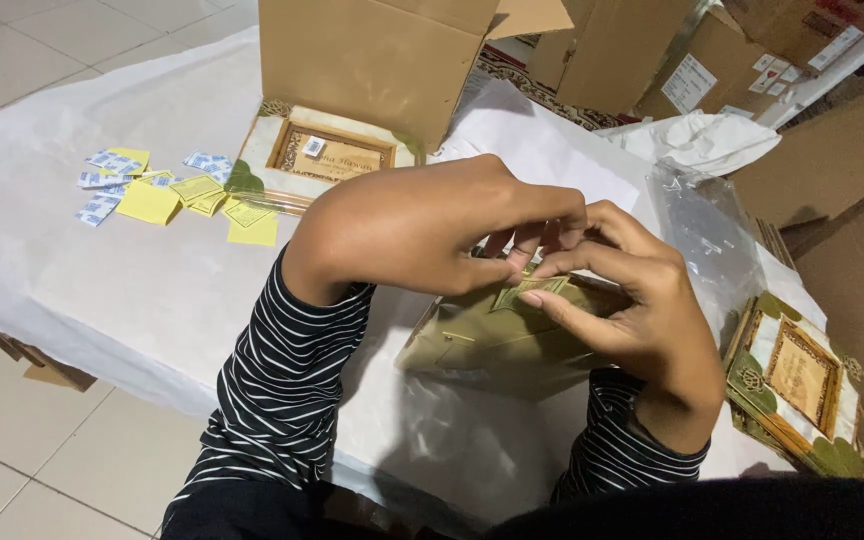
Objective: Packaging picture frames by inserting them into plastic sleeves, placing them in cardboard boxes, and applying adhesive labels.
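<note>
An olive-gold flat packet in clear wrapping lies on a white-covered table, tilted slightly, its near end toward the viewer. A small patterned gold card sits at its top edge, pinched between fingertips of both hands.

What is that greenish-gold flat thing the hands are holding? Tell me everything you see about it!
The olive-gold packet looks like a flat rectangular item in a glossy, see-through wrapper. It lies tilted on the white-covered table, near the front edge. A small patterned label sits on its top. The left hand and right hand both pinch at that label, covering the packet's upper part. Its contents cannot be made out.
</note>
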